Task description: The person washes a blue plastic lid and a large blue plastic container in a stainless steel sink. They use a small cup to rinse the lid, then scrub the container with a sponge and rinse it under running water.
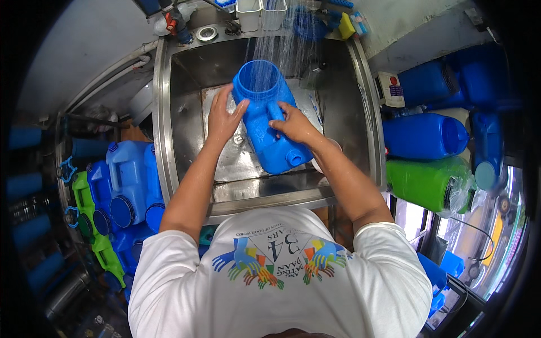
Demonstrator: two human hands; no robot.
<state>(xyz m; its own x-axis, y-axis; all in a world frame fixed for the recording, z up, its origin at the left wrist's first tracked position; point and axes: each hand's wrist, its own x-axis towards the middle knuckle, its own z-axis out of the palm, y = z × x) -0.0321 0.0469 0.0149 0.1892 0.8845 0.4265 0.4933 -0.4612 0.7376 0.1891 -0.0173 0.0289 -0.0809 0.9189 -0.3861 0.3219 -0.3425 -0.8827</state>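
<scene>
A wet blue plastic water jug [262, 132] is tilted over the steel sink [194, 191], its wide round mouth toward the far side under falling water. A small spout sits at its near right corner. My right hand [296, 123] is closed round the jug's handle, with the thumb over the top. My left hand [225, 118] lies against the left side of the wide neck, fingers spread and slightly blurred. Behind my right forearm, a pale round rim [333, 147] partly shows in the sink.
White containers [248, 16] and a yellow sponge [346, 26] stand on the far ledge. A red-handled valve [171, 21] is at far left. Blue jugs [127, 169] and green ones crowd the left; more blue jugs [422, 135] and a green jug [420, 183] line the right.
</scene>
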